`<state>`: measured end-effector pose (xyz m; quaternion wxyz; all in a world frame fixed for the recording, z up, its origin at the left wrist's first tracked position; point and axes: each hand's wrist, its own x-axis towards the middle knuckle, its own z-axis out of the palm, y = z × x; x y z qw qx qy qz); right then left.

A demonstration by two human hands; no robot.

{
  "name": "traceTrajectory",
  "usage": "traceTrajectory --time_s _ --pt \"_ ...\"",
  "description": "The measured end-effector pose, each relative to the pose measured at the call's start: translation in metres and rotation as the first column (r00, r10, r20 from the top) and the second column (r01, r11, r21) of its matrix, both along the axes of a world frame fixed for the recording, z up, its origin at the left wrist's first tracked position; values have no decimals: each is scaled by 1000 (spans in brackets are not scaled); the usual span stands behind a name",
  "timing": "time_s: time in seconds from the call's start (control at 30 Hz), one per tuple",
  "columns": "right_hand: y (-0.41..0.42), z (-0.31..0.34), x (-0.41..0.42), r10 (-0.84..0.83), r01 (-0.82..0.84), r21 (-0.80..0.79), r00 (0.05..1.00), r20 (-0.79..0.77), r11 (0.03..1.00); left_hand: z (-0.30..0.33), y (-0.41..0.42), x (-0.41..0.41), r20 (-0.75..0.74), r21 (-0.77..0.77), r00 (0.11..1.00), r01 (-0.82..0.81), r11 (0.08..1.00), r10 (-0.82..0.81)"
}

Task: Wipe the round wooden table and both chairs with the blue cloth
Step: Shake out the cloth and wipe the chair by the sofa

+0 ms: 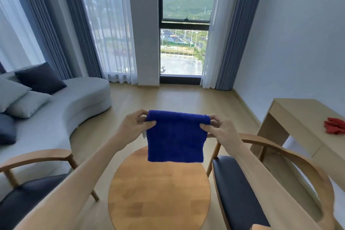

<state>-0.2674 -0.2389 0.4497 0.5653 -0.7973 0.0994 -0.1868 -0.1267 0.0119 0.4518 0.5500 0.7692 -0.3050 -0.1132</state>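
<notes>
Blue cloth [175, 136] held up in the air by two hands, over the far edge of the round wooden table [158, 192].

The left hand [133, 124] and right hand [220, 130] each pinch a top corner, so the cloth hangs flat and hides part of the far edge. One chair [35, 157] stands left, another chair [280, 157] right, both cut off by the picture's edge. A red rag [334, 127] lies on the desk [298, 112] at the right.

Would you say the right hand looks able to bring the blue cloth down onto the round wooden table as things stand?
Probably yes. The right hand and left hand hold the blue cloth by its top corners, hanging just above the round wooden table, whose top looks bare, with nothing between them.
</notes>
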Motion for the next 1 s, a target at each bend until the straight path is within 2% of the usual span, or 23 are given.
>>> traceTrajectory --time_s 0.17,0.3,0.43,0.63,1.0 --pt "-11 -13 5 51 -49 34 997 -55 998 -9 6 -3 -44 50 999 7 999 -4" --pt "-8 -33 14 125 -114 93 986 -113 989 -20 9 -1 -113 123 992 76 989 -63" --pt "-2 -60 23 168 -154 114 978 -126 981 -44 15 4 -203 87 977 82 993 -63" --pt "15 -125 32 199 -166 147 948 -250 975 -114 32 24 -367 150 928 124 981 -62" --pt "46 -258 43 168 -26 266 834 -526 964 -267 53 43 -526 313 850 208 927 -13"
